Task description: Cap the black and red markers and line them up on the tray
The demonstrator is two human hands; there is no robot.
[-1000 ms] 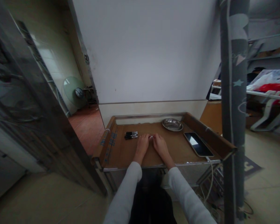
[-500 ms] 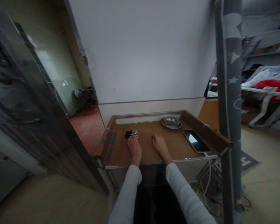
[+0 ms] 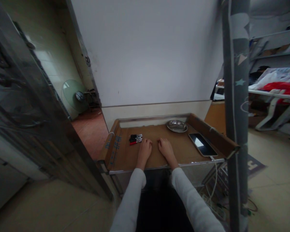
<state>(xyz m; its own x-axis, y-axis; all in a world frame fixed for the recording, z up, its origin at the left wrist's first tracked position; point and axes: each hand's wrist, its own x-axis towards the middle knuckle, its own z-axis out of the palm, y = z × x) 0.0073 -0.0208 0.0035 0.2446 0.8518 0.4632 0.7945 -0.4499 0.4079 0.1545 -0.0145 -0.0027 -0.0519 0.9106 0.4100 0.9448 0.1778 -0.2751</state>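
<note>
In the head view, look to the left part of the cardboard-covered counter (image 3: 157, 130) for the marker pens (image 3: 135, 139): lying flat, side by side, black ones (image 3: 135, 136) farther off and a red one (image 3: 134, 142) nearest the front edge. Judge them light, stiff and hardly fragile, with smooth barrels apt to roll or slip a little; probably best taken singly by the middle of the barrel, between thumb and fingertips, with gentle pressure. Notice the left hand (image 3: 145, 146) just beside their right ends, fingers loosely curled; cannot tell touching from barely apart. Find the right hand (image 3: 166, 148) a little to the right, fingers bent inward. See nothing gripped in either of the hands, but cannot rule out something small hidden beneath. Note also, to the right, a metal dish (image 3: 177, 126) and a phone (image 3: 203, 144).
</note>
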